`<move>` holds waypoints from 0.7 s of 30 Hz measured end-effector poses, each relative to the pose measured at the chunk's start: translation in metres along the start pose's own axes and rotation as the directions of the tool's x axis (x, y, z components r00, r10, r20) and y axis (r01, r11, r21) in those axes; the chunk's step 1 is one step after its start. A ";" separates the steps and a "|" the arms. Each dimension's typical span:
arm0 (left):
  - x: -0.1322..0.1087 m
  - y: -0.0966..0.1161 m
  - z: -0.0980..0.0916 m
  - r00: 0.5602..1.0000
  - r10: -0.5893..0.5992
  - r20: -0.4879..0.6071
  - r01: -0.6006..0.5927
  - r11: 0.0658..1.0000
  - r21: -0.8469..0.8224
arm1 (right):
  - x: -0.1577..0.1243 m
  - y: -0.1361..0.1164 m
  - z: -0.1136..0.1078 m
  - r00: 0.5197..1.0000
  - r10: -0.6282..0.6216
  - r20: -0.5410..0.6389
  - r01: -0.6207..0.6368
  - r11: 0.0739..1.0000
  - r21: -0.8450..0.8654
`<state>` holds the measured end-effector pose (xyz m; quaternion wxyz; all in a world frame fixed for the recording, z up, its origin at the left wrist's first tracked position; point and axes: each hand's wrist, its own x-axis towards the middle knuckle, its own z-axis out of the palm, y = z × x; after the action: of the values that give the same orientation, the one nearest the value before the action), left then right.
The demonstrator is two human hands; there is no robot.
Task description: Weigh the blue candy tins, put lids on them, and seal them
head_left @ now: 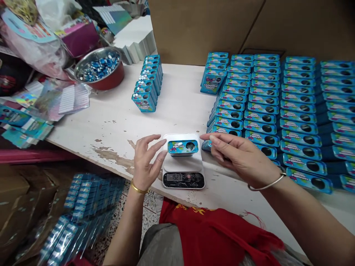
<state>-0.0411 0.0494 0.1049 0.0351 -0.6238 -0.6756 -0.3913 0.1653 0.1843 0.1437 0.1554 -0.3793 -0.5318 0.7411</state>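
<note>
A blue candy tin (180, 148) with a round hole in its top stands on a white kitchen scale (197, 162). The scale's lit display seems to read 1527; a decimal point cannot be made out. Beside the tin's left end is my left hand (148, 162), open, its fingers apart and no object in it. My right hand (234, 151) hovers to the right of the scale. Its index finger points toward the tin, the thumb lies against it and the other fingers curl under. Anything inside that hand is hidden.
Rows of blue tins (260, 116) fill the table's right side. A shorter row (146, 88), some topped with white pieces, stands behind the scale. At the back left sits a metal bowl (118, 75) of shiny blue-and-silver pieces. Packed tins (85, 199) lie below the table edge.
</note>
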 end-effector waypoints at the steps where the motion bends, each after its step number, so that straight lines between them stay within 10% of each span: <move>1: 0.001 0.003 0.003 0.999 0.031 0.025 -0.032 0.999 0.024 | -0.001 0.003 -0.002 1.000 0.004 -0.002 -0.004 1.000 0.018; 8: 0.004 0.030 0.030 0.980 0.115 0.163 -0.142 0.975 0.168 | -0.003 0.008 -0.002 1.000 0.012 0.004 -0.012 0.998 0.063; 21: -0.018 -0.002 -0.005 0.939 -0.241 -0.244 0.240 0.970 -0.034 | -0.003 0.010 0.002 0.999 0.026 0.022 -0.026 0.999 0.036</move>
<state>-0.0407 0.0319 0.0973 0.0697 -0.4831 -0.7366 -0.4682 0.1675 0.1774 0.1363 0.1470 -0.3754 -0.5147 0.7567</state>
